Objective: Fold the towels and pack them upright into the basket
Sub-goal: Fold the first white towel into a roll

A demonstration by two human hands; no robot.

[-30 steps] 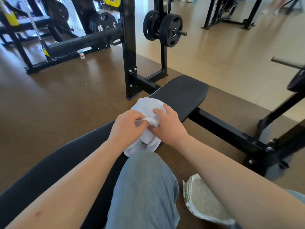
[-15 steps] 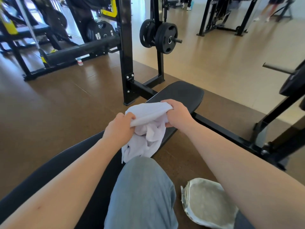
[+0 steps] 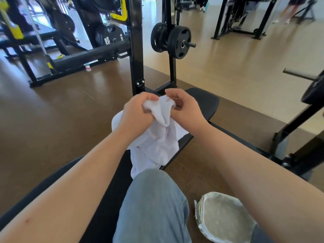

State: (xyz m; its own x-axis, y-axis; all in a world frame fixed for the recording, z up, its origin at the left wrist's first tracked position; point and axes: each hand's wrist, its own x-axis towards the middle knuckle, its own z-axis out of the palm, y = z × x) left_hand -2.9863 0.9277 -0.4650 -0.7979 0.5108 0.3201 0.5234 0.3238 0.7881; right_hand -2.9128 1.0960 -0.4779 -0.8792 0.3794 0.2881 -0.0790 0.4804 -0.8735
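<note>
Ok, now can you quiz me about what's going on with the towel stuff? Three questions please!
1. True or false: the towel is already folded flat and neat.
2. Pick one: where is the basket? A, up on a weight rack. B, down on the floor beside the person's leg. C, on a table.
3. Short answer: which hand has a big fistful of the towel?

Key: 1 false, it hangs in a crumpled bunch. 2 B. 3 the left hand.

One towel (image 3: 157,139), one basket (image 3: 199,213), two hands (image 3: 138,114) (image 3: 187,111)
</note>
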